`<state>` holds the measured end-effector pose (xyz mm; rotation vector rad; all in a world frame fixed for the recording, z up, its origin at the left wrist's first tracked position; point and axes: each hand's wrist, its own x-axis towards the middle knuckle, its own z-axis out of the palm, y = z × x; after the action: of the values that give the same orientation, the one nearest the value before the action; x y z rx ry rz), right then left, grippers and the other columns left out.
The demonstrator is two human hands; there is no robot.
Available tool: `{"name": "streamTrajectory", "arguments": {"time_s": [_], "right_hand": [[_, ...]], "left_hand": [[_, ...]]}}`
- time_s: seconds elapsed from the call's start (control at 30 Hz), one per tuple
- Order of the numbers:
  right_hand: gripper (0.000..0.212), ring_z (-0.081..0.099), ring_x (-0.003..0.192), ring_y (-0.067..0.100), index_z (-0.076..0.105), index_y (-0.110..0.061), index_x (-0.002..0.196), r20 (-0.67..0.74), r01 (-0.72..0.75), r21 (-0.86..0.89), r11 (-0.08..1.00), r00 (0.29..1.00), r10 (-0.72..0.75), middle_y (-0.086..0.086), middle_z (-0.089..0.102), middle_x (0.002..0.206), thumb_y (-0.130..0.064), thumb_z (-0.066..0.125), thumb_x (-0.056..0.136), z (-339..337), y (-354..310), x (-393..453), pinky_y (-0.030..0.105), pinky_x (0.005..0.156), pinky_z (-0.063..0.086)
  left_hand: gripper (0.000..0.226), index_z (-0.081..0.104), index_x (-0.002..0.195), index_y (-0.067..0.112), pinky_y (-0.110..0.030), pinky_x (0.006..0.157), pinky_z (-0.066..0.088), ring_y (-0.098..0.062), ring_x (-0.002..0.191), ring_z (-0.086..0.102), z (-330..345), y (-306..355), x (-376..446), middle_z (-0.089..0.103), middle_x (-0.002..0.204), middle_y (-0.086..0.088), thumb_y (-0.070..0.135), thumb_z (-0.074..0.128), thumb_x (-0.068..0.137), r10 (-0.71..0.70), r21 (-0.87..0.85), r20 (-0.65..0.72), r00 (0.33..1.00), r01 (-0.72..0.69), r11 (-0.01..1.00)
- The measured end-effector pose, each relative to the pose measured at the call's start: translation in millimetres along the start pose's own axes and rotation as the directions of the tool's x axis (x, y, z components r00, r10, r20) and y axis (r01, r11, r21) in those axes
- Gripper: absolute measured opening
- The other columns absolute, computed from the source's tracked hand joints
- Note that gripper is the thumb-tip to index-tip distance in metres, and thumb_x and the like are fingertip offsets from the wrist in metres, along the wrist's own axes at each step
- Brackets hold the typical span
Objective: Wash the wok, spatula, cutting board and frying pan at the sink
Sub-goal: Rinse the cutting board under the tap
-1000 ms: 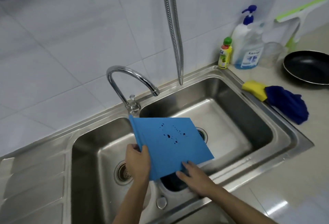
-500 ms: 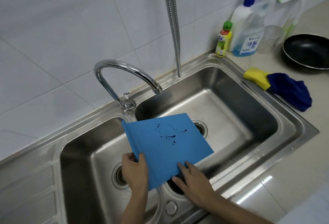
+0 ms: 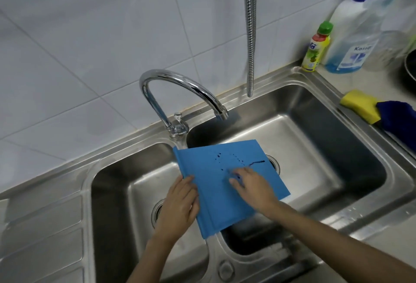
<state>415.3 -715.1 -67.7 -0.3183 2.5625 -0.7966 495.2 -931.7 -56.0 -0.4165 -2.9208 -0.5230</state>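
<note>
While the blue cutting board (image 3: 227, 183) sits tilted across the divider of the double sink (image 3: 360, 195), I see both hands on it. My view has the left hand (image 3: 180, 204) gripping the board's left edge, fingers curled over its top face, above the left basin. I see the right hand (image 3: 252, 187) lying on the board's upper face with fingers stretched out flat, fingertips pressing near the middle, just beside a scatter of dark spots and a dark streak (image 3: 256, 162). The two hands are apart, one at the edge, one on the face. The board's far corner reaches out over the right basin, close to its drain, and its near corner hangs over the divider.

The chrome tap (image 3: 180, 84) arches behind the board, its spout over the right basin; I cannot tell whether water runs. A ribbed metal hose (image 3: 251, 35) hangs down the tiled wall. On the counter at the right stand a small yellow bottle with a green cap (image 3: 316, 48) and a pump bottle of blue liquid (image 3: 353, 42), touching or nearly so. Nearer, a yellow sponge (image 3: 360, 105) lies against a dark blue cloth (image 3: 398, 116) at the sink's rim. At the frame's right edge I see a sliver of the black frying pan (image 3: 410, 66).
</note>
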Motion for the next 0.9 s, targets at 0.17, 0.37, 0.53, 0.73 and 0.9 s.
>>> {"name": "streamTrajectory", "arguments": {"time_s": [0.17, 0.37, 0.53, 0.73, 0.9], "right_hand": [[0.046, 0.060, 0.093, 0.013, 0.057, -0.023, 0.121, -0.143, 0.151, 0.349, 0.925, 0.984, -0.107, -0.006, 0.063, 0.103, -0.054, 0.053, 0.089, -52.0, -82.3, 122.8, 0.036, 0.086, 0.051], [0.030, 0.055, 0.098, 0.020, 0.062, -0.005, 0.118, -0.167, 0.415, 0.206, 0.886, 0.907, -0.387, 0.008, 0.062, 0.105, -0.022, 0.046, 0.100, -49.4, -141.3, 131.8, 0.021, 0.082, 0.040], [0.020, 0.058, 0.079, 0.020, 0.066, -0.011, 0.101, -0.316, 0.405, 0.160, 0.900, 0.885, -0.342, 0.006, 0.064, 0.087, -0.022, 0.049, 0.097, -14.6, -136.8, 128.8, 0.035, 0.067, 0.050], [0.019, 0.060, 0.082, 0.021, 0.066, -0.006, 0.106, -0.318, 0.553, -0.062, 0.831, 0.778, -0.542, 0.008, 0.068, 0.090, -0.010, 0.063, 0.088, -4.1, -119.9, 119.3, 0.022, 0.063, 0.045], [0.054, 0.054, 0.119, 0.022, 0.032, -0.005, 0.146, -0.290, 0.540, 0.016, 0.841, 0.808, -0.513, 0.014, 0.050, 0.138, -0.013, 0.052, 0.096, -2.4, -113.3, 104.5, 0.023, 0.095, 0.044]], "left_hand": [[0.025, 0.072, 0.092, 0.007, -0.039, 0.115, 0.031, -0.020, 0.105, 0.061, 5.3, -6.5, 4.1, 0.069, 0.096, -0.004, 0.020, 0.051, 0.091, 0.051, 0.068, 0.011, 0.999, -0.052, 0.996], [0.022, 0.072, 0.089, 0.003, -0.035, 0.114, 0.033, -0.017, 0.104, 0.058, 4.9, -2.4, 6.5, 0.069, 0.092, -0.005, 0.015, 0.053, 0.087, 0.038, 0.069, -0.044, 0.998, -0.035, 0.997], [0.020, 0.072, 0.090, 0.004, -0.036, 0.111, 0.036, -0.018, 0.103, 0.061, 5.4, -1.8, 7.9, 0.070, 0.092, -0.006, 0.013, 0.054, 0.086, 0.026, 0.066, -0.043, 0.999, -0.023, 0.998], [0.021, 0.073, 0.090, 0.004, -0.036, 0.114, 0.032, -0.019, 0.101, 0.064, 4.5, -3.1, 9.4, 0.070, 0.093, -0.006, 0.014, 0.055, 0.086, 0.036, 0.064, 0.001, 0.999, -0.036, 0.997], [0.020, 0.071, 0.090, 0.003, -0.037, 0.113, 0.034, -0.020, 0.101, 0.064, 0.7, -1.4, 11.0, 0.068, 0.092, -0.006, 0.012, 0.054, 0.089, 0.032, 0.059, 0.030, 0.999, -0.034, 0.998]]}}
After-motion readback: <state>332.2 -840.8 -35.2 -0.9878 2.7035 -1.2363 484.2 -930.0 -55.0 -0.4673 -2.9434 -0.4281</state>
